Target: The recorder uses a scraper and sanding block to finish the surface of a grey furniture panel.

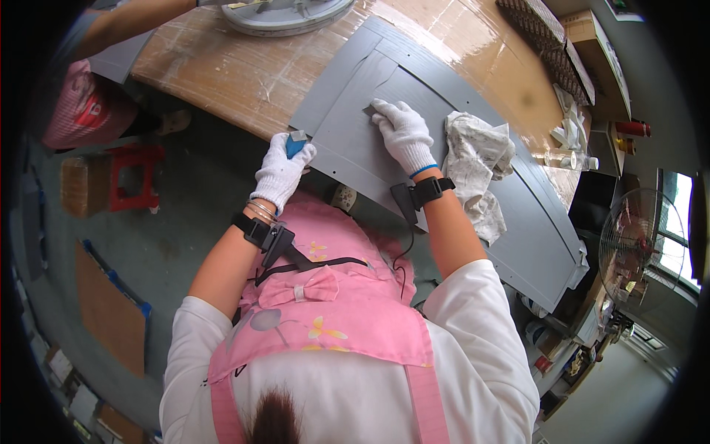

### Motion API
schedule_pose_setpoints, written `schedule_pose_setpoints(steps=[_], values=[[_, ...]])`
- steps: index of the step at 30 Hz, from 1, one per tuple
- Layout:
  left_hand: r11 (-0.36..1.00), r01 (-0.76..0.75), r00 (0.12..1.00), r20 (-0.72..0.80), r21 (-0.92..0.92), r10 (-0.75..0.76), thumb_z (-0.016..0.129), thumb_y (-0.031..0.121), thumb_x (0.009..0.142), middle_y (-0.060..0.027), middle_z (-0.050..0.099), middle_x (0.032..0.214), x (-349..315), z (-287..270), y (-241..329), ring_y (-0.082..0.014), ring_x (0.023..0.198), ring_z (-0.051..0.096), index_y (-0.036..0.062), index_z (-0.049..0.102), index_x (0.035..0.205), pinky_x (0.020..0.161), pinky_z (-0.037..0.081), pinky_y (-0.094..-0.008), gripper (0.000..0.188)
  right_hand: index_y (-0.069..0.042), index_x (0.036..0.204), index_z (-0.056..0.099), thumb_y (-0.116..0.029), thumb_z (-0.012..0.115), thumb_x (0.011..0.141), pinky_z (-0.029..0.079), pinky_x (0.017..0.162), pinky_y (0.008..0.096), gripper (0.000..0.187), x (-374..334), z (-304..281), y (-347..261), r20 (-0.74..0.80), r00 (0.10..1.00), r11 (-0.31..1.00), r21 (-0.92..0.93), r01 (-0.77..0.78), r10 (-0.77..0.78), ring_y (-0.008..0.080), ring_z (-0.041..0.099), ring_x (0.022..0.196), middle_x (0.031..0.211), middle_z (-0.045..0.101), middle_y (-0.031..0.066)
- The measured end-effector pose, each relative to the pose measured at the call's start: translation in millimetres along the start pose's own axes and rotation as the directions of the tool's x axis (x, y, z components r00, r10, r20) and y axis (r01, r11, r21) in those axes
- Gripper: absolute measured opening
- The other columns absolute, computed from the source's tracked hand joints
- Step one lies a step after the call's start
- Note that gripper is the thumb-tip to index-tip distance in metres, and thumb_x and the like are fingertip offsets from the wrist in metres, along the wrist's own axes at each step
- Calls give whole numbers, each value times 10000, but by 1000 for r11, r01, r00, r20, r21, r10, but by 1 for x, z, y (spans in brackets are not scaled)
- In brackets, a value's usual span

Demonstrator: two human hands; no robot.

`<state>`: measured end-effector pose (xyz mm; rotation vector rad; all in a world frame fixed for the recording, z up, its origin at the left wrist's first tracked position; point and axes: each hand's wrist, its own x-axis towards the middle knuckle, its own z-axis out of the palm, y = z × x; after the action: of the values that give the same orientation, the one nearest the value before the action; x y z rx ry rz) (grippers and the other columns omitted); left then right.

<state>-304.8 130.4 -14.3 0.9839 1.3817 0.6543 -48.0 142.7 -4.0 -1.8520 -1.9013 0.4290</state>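
Observation:
A large grey panelled door (336, 140) lies flat on the table, with a raised frame around a recessed middle. My left hand (279, 172), in a white knit glove, is closed around a small blue block (294, 146) with a grey face, just off the door's near left edge. Over the recessed part, my gloved right hand (403, 133) has its fingers bent and pressed together on a small dark grey piece (369, 109), which looks like sandpaper against the surface. Beside my right wrist a stained white cloth (470, 148) lies crumpled on the door.
Film covers the wooden table (214, 74). A round grey piece (288, 21) sits at the far edge, where another person's arm (140, 24) reaches in. Clear bottles (562, 158) and boxes (599, 59) stand at right. A red stool (137, 177) and a fan (640, 240) are nearby.

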Motion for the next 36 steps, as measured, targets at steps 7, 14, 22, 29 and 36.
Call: schedule_pose_setpoints(steps=[7,14,22,29,36], values=[[1000,-2,1000,11,18,1,703,194,889,-90,594,1078,2,0,-1,-172,934,619,32,479,1225,749,585,-316,435,-215,1167,661,-262,627,893,506,777,420,280,2,1,-6,-4,995,993,-61,-99,99,323,624,906,951,624,113],[999,6,1000,15,-31,-6,699,168,890,-68,593,1066,0,1,0,-149,903,615,51,489,1214,735,578,-307,404,-131,1185,660,-282,593,928,501,858,362,305,-10,-13,-3,146,978,954,240,-179,147,289,645,977,1072,669,128],[999,-15,1000,6,-34,15,701,164,888,-48,597,1001,-2,-4,0,-128,838,607,53,492,1194,717,569,-303,387,-93,1112,693,-380,585,925,473,832,298,359,-16,-33,-54,296,871,794,368,-484,393,199,667,909,932,719,92],[992,-49,995,-87,-118,39,694,166,900,-32,602,913,-13,-50,-10,-109,756,613,53,477,1211,686,560,-277,395,-74,976,645,-197,623,863,501,836,464,168,-28,0,-101,172,980,993,-76,-87,99,364,611,977,979,632,140],[993,14,981,-191,-120,-36,692,192,904,-37,604,920,-42,-96,-31,-122,745,633,47,472,1203,688,575,-290,399,-46,998,601,-137,597,901,531,768,368,133,-21,0,-48,-33,998,977,210,-43,51,259,641,868,1064,670,129]])
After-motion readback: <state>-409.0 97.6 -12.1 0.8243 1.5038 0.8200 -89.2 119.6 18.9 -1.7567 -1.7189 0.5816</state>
